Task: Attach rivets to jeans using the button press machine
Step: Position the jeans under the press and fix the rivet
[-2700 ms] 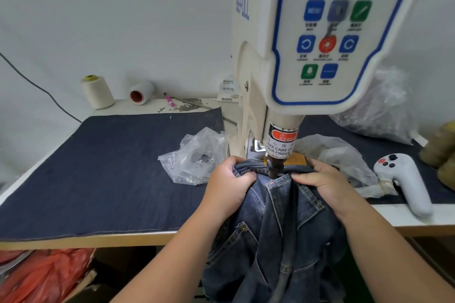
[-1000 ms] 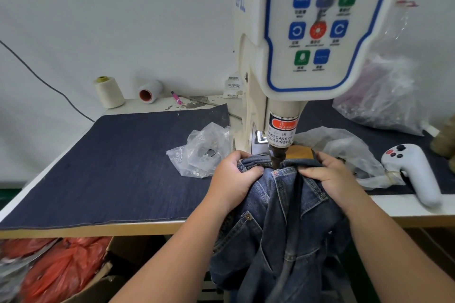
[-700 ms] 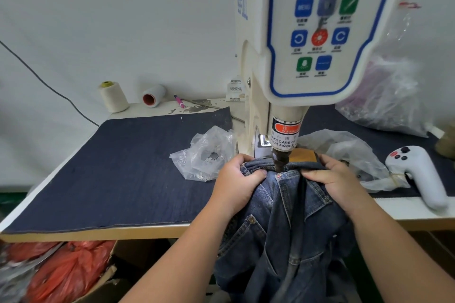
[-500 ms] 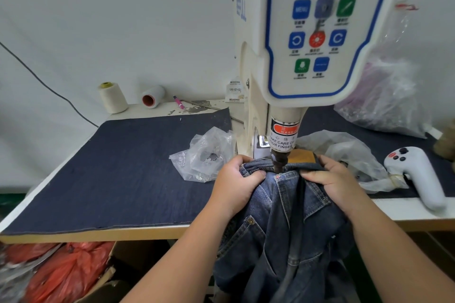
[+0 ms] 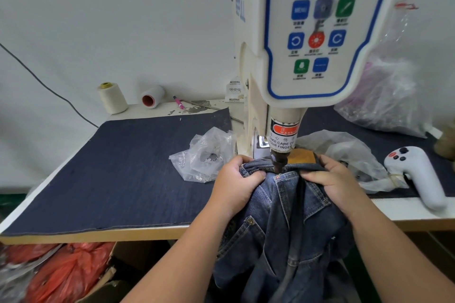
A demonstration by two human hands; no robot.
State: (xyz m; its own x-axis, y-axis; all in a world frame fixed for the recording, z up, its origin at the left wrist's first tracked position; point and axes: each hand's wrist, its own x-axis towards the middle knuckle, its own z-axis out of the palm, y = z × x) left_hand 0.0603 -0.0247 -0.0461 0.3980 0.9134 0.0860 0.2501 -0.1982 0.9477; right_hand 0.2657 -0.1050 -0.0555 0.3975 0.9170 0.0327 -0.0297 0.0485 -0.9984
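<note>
Denim jeans (image 5: 283, 216) in both clenched grips

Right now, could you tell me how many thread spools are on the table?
2. A cream spool stands upright at the back left by the wall; a white spool with a red core lies on its side just right of it. The machine may hide others.

The sticker (image 5: 283, 136) on the ram of the button press machine (image 5: 312, 32) carries a red band reading "WARNING", cut off at its right end, and below it "TAKE CARE OF YOUR FINGER". The top-left blue button (image 5: 300, 9) on the control panel reads "MENU". Blue characters on the machine's side and the small captions under the buttons are too blurred to read.
</note>
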